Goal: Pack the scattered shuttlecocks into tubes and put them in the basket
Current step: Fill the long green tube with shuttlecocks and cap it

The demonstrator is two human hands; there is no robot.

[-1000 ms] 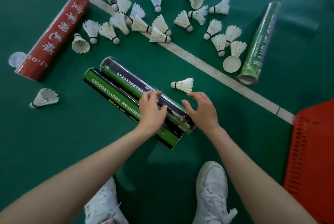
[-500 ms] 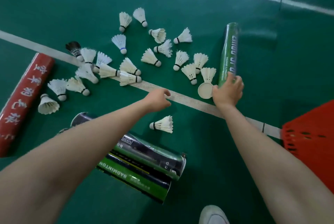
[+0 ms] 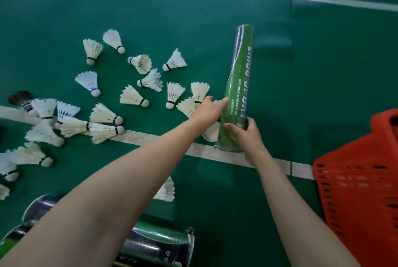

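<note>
Shuttlecocks (image 3: 133, 96) crowd left of green tube (image 3: 239, 86); my right hand (image 3: 243, 135) grips its near end, left hand (image 3: 207, 110) touches its side, fingers straight. Orange basket (image 3: 355, 180) at right.

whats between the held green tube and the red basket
Head view: only bare green floor and a white line lie between the tube and basket.

The left hand (image 3: 210, 110) and right hand (image 3: 247, 136) are bare. The left forearm (image 3: 133, 178) and right forearm (image 3: 286, 198) are also bare along their whole visible length.
</note>
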